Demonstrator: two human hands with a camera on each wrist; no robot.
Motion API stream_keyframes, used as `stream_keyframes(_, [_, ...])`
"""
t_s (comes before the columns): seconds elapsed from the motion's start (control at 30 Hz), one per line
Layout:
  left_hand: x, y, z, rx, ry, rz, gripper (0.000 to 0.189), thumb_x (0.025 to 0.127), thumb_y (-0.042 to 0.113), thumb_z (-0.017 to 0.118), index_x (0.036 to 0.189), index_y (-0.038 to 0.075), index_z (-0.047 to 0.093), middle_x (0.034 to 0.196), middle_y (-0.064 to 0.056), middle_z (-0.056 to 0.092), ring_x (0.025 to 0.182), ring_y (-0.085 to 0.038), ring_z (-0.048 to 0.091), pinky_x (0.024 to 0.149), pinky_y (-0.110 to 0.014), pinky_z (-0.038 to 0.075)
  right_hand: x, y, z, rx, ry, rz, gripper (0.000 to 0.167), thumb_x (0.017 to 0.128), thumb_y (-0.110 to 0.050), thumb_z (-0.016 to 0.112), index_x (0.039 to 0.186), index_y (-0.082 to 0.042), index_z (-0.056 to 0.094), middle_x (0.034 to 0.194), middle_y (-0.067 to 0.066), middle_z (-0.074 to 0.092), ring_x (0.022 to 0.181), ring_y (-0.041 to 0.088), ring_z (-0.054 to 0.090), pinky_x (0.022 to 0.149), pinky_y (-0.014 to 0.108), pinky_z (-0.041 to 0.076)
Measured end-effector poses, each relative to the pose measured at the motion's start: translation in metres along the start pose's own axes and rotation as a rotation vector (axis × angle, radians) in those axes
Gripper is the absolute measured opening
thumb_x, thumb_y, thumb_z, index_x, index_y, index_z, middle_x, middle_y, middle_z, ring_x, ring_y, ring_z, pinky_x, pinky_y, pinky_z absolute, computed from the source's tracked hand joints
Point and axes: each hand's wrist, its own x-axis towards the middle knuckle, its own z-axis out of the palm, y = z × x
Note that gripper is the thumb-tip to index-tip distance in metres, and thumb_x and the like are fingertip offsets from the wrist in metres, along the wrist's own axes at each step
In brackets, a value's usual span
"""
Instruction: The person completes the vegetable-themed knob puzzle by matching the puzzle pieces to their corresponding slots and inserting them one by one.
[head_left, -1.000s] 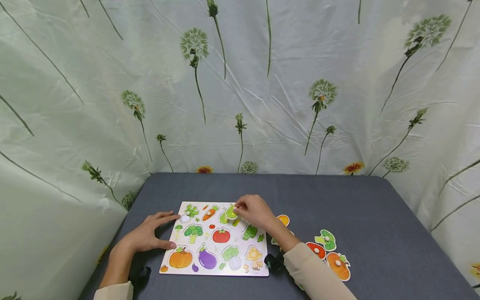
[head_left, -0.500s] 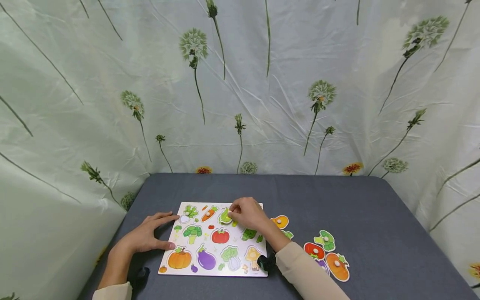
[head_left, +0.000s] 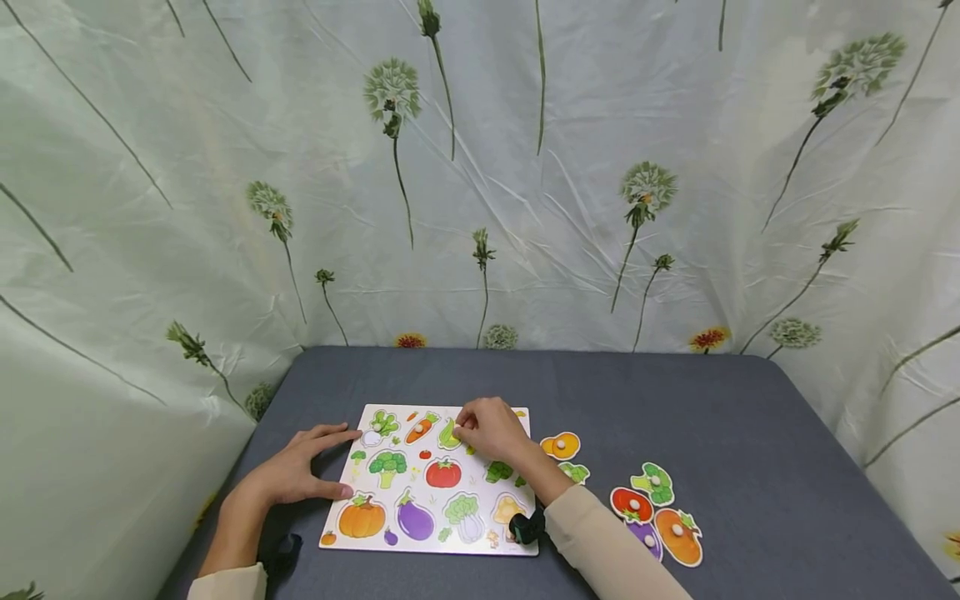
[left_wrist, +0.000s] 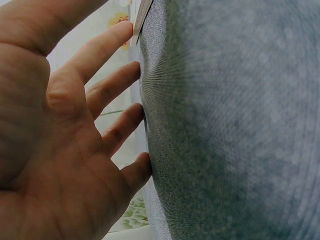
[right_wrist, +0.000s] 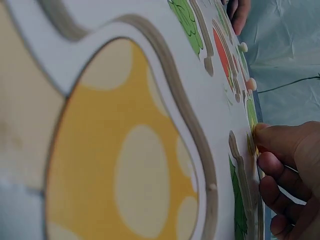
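A white vegetable puzzle board (head_left: 420, 542) lies on the grey table. My right hand (head_left: 492, 427) is at its top row and pinches a green vegetable puzzle piece (head_left: 447, 437) between thumb and fingers; the knob is hidden. That piece lies over its matching recess, but I cannot tell whether it is fully seated. In the right wrist view the thumb and fingertips of my right hand (right_wrist: 295, 165) meet low over the board. My left hand (head_left: 292, 471) has its fingers spread and touches the board's left edge. A carrot piece (head_left: 420, 429) and a radish piece (head_left: 378, 427) sit in the top row.
Right of the board lie loose knobbed pieces: a yellow-orange one (head_left: 562, 446), a leafy green one (head_left: 574, 472), a broccoli (head_left: 654, 484), a tomato (head_left: 632, 505), an eggplant (head_left: 647, 540) and a pumpkin (head_left: 678, 537). A flowered curtain (head_left: 555, 208) hangs behind the table.
My right hand has moved a little left and down with the green piece, which went from tilted above the board to lying over its recess. The left hand stays put.
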Motion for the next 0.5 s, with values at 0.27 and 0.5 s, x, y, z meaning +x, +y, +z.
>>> stream_keyframes(0.27, [-0.0006, 0.0007, -0.0001, 0.001, 0.0, 0.009, 0.09, 0.073, 0.052, 0.089, 0.151, 0.026, 0.053, 0.16, -0.021, 0.039, 0.141, -0.05, 0.033, 0.101, -0.077, 0.036, -0.0024, -0.002, -0.0005, 0.01, 0.005, 0.003, 0.007, 0.093, -0.021, 0.076, 0.09, -0.014, 0.077, 0.073, -0.008, 0.064, 0.065, 0.004, 0.053, 0.064, 0.022, 0.045])
stream_keyframes(0.5, [-0.0014, 0.0023, 0.0003, 0.004, -0.003, -0.002, 0.09, 0.072, 0.052, 0.089, 0.151, 0.026, 0.054, 0.16, -0.021, 0.039, 0.141, -0.049, 0.033, 0.102, -0.077, 0.036, -0.0032, -0.0007, 0.002, 0.011, 0.027, 0.006, 0.007, 0.091, -0.021, 0.078, 0.091, -0.015, 0.077, 0.073, -0.009, 0.063, 0.066, 0.003, 0.052, 0.064, 0.022, 0.045])
